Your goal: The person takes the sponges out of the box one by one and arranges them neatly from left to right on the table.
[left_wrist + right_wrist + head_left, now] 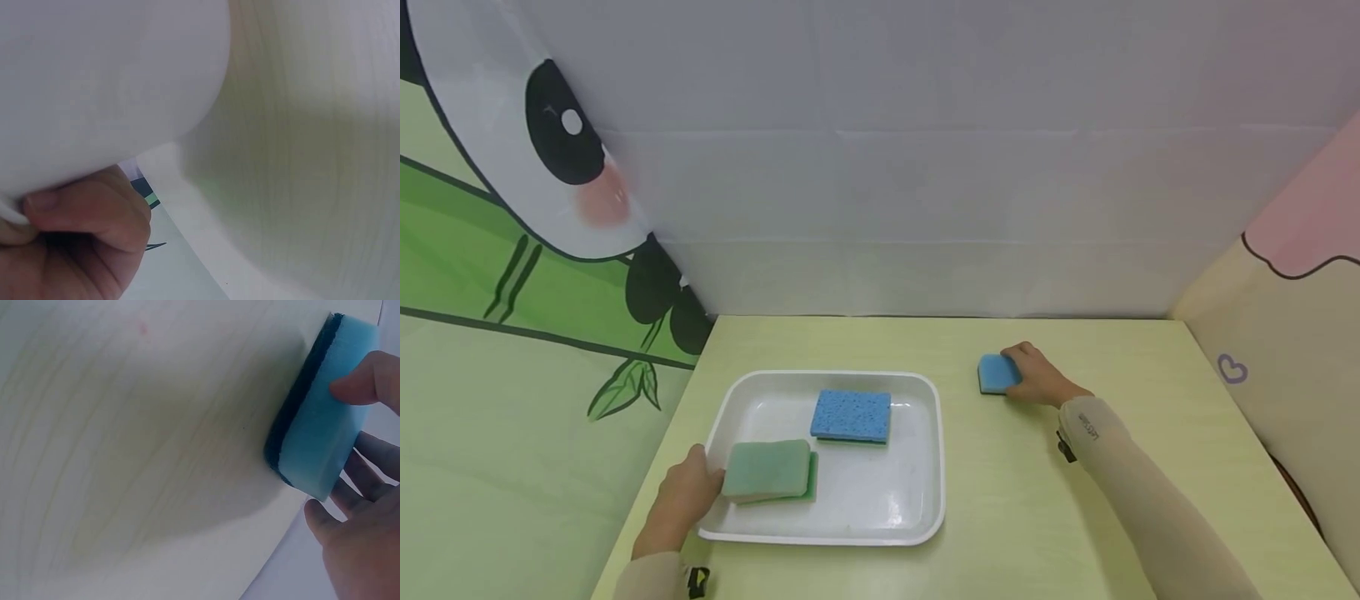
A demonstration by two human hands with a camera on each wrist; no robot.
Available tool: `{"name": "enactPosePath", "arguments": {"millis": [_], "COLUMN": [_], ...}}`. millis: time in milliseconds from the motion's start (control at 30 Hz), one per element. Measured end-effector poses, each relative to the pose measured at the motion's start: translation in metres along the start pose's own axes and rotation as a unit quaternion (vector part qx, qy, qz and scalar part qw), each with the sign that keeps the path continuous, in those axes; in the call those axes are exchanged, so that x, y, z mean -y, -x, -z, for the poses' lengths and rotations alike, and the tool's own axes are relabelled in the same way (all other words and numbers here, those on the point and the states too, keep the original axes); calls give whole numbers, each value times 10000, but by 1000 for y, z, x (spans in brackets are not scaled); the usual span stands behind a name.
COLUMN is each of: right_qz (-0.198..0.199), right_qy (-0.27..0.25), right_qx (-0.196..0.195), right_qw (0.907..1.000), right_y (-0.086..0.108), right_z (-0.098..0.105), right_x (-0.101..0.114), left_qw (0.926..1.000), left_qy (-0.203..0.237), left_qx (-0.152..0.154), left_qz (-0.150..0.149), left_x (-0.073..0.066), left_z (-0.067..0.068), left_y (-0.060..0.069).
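Observation:
My left hand point(683, 492) grips the left rim of a white tray point(880, 492). In the left wrist view, the thumb and curled fingers pinch that rim beside the tray's smooth outer wall point(119, 81). Inside the tray lie a pale green sponge point(766, 468), with a greener layer showing beneath it, and a blue sponge point(852, 415) with a dark underside. To the right of the tray, my right hand point(1041, 375) holds another blue sponge point(325, 425) with a dark scouring layer. Thumb and fingers are on opposite sides of it, close to the tabletop.
A pale yellow wood-grain table point(985, 508) lies under everything. A plain whitish wall panel point(925, 208) rises along its back edge. Printed side panels stand left and right, the left one with a green cartoon design point(550, 258), the right one with a purple heart point(1232, 368).

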State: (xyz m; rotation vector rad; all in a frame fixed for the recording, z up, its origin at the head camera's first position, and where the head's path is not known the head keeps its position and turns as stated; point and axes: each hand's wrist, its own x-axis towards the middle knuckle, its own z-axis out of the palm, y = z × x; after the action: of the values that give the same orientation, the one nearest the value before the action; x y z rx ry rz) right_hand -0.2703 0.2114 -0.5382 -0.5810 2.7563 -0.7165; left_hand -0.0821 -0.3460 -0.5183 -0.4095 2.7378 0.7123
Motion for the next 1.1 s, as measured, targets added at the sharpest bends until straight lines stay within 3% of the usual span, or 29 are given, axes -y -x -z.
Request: {"name": "enactPosePath", "arguments": {"millis": [367,633,867,1100], "right_qz": [22,198,374,239], "right_qy": [136,462,866,1047], "right_qx": [-111,-258,-554,-927], "right_qw": [9998,9984,9940,9899], "right_y": [1,7,23,48], "right_z": [-8,-1,7,14], "right_x": [-5,-1,14,35], "left_qw": [10000,10000,10000,10000], "left_qy": [1,-21,-20,-32], "left_qx": [-42,-28,-40,-34], "left_qz": [17,-4,-37,-14], "left_x": [-1,-1,0,-2], "left_z": [-1,-1,-1,1], "left_y": [2,2,1,2]}}
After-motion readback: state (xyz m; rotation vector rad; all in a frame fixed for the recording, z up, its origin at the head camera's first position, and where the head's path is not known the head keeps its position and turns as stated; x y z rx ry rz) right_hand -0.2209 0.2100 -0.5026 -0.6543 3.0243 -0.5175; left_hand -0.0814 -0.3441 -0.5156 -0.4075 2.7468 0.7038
